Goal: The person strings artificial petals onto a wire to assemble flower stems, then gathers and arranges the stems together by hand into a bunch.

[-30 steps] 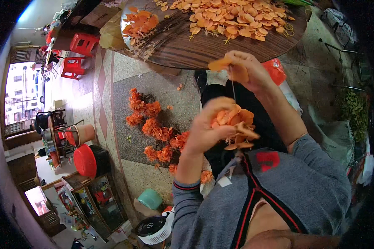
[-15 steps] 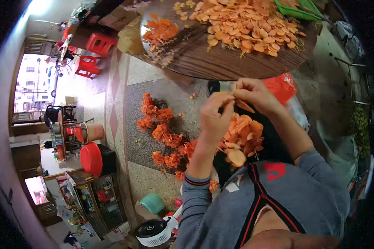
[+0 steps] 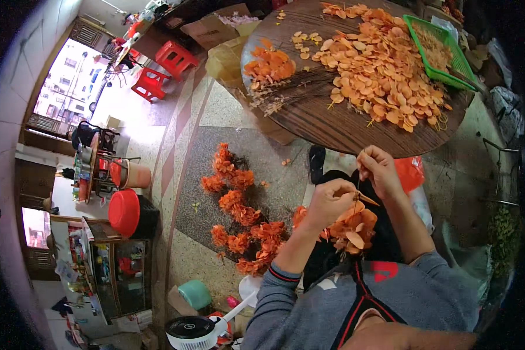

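my left hand pinches the orange leaf cluster steady over my lap while my right hand grips its thin stem upright, keeping it taut

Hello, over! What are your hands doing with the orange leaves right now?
Left hand pinching a thin stem. Right hand gripping the stem higher up. Orange leaf bunch hanging below, over the lap. Nothing between the hands.

A bunch of orange leaves hangs from a thin stem, over the lap.
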`<state>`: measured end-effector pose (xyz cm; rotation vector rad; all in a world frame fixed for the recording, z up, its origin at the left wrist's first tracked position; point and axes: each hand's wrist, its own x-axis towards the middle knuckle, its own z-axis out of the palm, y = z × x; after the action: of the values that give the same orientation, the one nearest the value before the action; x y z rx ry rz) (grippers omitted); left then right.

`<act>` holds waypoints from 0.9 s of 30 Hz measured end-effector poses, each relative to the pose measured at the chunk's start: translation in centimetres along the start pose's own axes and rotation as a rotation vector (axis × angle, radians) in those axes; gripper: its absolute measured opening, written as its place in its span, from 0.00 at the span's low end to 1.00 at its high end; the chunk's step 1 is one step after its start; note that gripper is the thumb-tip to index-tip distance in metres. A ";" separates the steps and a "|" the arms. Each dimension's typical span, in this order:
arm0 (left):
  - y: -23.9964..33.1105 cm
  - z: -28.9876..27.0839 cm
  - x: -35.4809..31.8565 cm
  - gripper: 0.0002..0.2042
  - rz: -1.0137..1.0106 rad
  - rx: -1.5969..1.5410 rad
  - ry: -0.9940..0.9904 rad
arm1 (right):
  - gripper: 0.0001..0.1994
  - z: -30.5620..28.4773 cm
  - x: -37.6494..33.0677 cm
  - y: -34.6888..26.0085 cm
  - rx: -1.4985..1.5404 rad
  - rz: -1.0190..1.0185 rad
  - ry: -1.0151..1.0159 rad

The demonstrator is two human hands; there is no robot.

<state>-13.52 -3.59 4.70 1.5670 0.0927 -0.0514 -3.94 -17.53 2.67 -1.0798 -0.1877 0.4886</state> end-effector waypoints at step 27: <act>-1.4 -4.7 -1.7 0.07 -0.129 -0.486 -0.178 | 0.06 2.6 2.7 -0.8 0.316 0.018 0.073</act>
<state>-15.50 1.09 3.46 1.0640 0.0601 -0.2513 -2.36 -14.50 4.37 -0.7893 -0.0340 0.4762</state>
